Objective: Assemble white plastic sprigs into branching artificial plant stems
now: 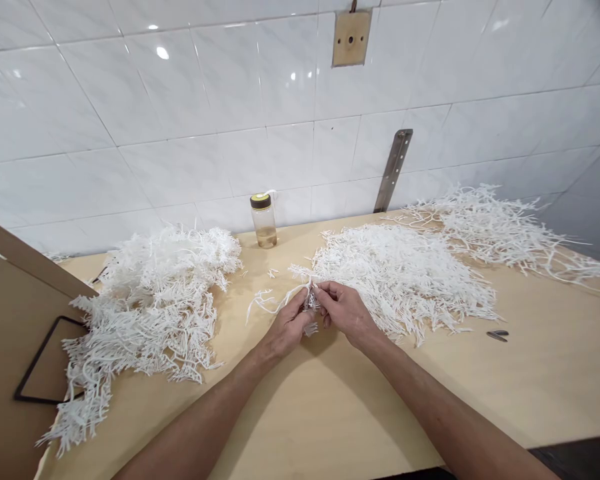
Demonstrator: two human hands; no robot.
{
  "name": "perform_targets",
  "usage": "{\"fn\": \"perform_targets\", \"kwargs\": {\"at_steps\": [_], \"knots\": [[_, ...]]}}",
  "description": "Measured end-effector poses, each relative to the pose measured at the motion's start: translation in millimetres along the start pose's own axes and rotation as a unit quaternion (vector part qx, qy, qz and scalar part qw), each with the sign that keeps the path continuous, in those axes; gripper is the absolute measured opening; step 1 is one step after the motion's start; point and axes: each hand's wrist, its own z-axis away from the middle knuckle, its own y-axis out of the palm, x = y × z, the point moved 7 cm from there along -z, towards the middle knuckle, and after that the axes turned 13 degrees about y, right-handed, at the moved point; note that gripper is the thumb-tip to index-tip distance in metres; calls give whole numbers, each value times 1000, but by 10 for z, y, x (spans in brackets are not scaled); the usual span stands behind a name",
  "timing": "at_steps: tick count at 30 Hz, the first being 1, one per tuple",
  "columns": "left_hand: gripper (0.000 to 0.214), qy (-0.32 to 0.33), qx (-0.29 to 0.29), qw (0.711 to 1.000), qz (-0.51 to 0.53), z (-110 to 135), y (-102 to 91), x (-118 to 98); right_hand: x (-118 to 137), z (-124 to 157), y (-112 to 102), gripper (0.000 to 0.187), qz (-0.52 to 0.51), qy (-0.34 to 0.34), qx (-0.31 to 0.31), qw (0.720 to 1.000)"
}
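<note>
My left hand (286, 327) and my right hand (344, 310) meet over the middle of a light wooden table (330, 407). Both are closed in a pinch on a thin white branched plastic piece (280, 301), which trails off to the left of my fingers. A small clear bundle sits between my fingertips; I cannot make out what it is. A big heap of the same white pieces (395, 273) lies just right of my hands. Another heap (150, 307) lies to the left.
A small glass jar with a dark lid (263, 220) stands by the tiled wall. A third white heap (500, 227) spreads at the far right. Small dark snips (497, 335) lie on the table's right. A cardboard box (15, 347) stands at the left edge.
</note>
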Motion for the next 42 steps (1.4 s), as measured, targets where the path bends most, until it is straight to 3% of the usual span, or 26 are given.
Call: {"fn": "perform_targets", "kwargs": {"at_steps": [3,6,10,13,17,24,32,36,42], "knots": [[36,6,-57,998,22,-4,-83,64,36,28,7,28,0,-13,5,1000],[34,-32,-110,993,43,15,-178,143,77,64,13,31,0,-25,11,1000],[34,-96,-149,981,83,46,-230,188,84,77,10,32,-10,-26,17,999],[46,-105,-175,972,114,51,-246,186,71,67,14,33,-14,-28,22,999],[49,-92,-167,975,118,31,-254,180,99,80,12,33,-9,-35,22,999],[41,-134,-85,983,91,35,-222,162,196,149,-19,29,6,-70,30,997],[35,-153,-111,965,183,47,-220,213,148,101,-53,31,49,-85,5,995],[37,-160,-84,968,176,50,-194,226,185,116,-49,31,72,-107,-13,992],[41,-153,-120,970,148,67,-257,249,216,150,-24,29,93,-124,-8,988]]}}
